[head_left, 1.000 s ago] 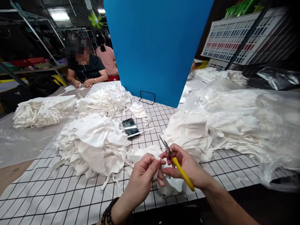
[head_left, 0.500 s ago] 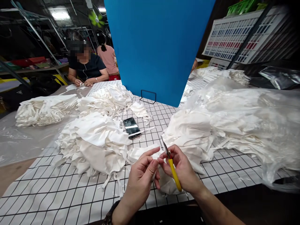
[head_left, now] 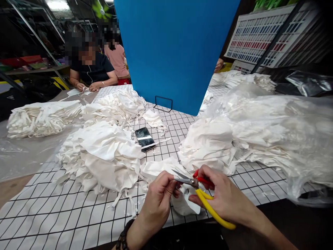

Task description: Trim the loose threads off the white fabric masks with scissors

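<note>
My right hand (head_left: 221, 191) grips scissors (head_left: 213, 211) with one yellow and one red handle. Their blades are spread and point left, the tips right by my left fingers. My left hand (head_left: 161, 194) is pinched closed on a white cloth piece (head_left: 186, 203), which hangs below the fingers over the table's front edge. Most of what sits inside the pinch is hidden. More white cloth (head_left: 163, 166) lies just beyond both hands. To the left rises a heap of white cloth pieces (head_left: 104, 156) with thin straps trailing from it.
A phone (head_left: 144, 139) lies on the grid-patterned tablecloth (head_left: 85, 211). Behind it stands a large blue board (head_left: 174, 55) on a wire foot. White cloth in clear plastic (head_left: 281, 135) fills the right side. Across the table a co-worker (head_left: 90, 74) handles white cloth.
The scissors have swung from upright along my right palm to pointing left, with blades spread and the red handle showing. My left fingers have drawn together into a pinch.
</note>
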`<state>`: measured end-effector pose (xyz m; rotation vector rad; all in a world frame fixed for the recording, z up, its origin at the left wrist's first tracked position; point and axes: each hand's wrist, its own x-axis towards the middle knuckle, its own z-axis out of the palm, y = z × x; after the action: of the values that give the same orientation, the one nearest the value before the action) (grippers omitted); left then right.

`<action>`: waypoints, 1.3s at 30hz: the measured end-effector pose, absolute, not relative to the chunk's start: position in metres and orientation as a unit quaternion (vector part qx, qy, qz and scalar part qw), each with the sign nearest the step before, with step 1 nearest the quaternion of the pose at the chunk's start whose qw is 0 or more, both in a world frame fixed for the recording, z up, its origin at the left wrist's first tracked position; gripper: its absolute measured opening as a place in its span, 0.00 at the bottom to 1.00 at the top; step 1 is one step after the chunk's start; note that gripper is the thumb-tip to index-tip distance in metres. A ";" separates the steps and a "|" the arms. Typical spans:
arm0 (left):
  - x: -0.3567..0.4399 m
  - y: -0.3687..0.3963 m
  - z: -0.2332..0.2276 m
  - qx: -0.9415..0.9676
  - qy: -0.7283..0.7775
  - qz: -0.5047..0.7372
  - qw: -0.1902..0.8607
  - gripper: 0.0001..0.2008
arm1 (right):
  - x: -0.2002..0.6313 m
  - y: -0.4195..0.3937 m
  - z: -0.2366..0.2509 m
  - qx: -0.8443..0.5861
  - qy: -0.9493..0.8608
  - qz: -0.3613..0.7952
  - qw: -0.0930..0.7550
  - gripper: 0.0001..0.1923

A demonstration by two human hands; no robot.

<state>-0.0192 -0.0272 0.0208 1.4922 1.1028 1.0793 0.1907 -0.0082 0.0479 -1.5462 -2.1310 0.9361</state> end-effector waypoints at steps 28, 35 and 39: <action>-0.021 -0.032 0.020 0.620 0.448 0.424 0.484 0.13 | 0.180 -0.022 0.038 -0.552 -0.786 0.226 0.165 0.16; -0.023 -0.033 0.019 0.619 0.453 0.403 0.499 0.13 | 0.183 -0.020 0.036 -0.549 -0.800 0.187 0.155 0.18; -0.026 -0.033 0.018 0.626 0.453 0.398 0.494 0.13 | 0.181 -0.020 0.040 -0.546 -0.800 0.192 0.155 0.18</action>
<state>-0.0256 -0.0325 0.0185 1.5172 1.0993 0.9651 0.1805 -0.0202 0.0400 -1.5651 -2.2931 0.5487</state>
